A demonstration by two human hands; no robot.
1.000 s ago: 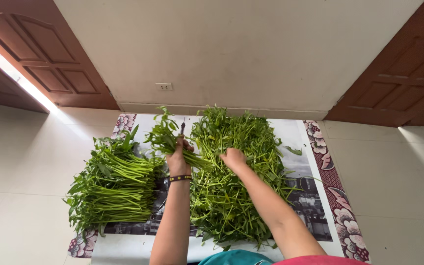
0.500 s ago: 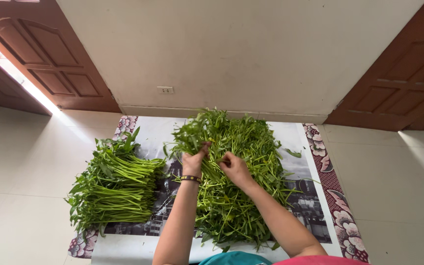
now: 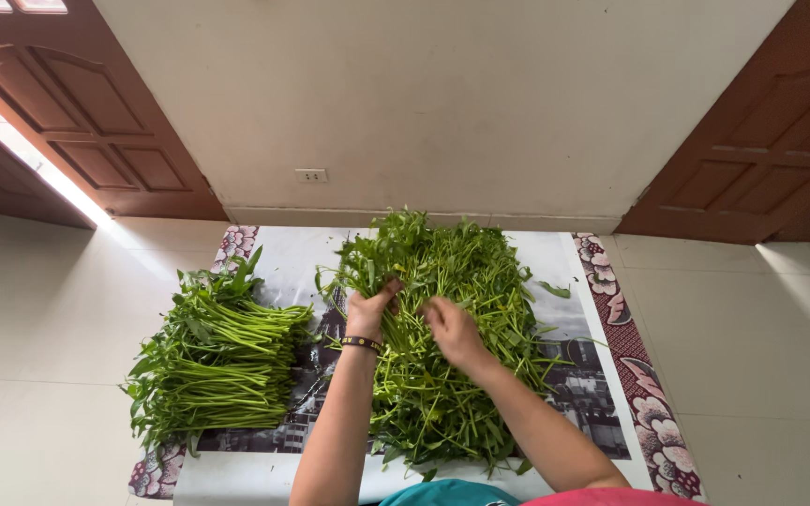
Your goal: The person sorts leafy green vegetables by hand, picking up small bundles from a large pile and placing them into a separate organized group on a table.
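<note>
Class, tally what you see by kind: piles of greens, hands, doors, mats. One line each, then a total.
Piles of greens: 2 (neat pile, loose pile)
Hands: 2 (left hand, right hand)
Doors: 2 (left door, right door)
Mats: 1 (mat)
Total: 7

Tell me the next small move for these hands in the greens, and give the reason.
Probably lift the left hand with its stems clear of the loose pile of greens and carry them toward the neat stack on the mat. That hand grips stalks at the pile's top, the right hand rests among the tangle, and the stack lies just left.
</note>
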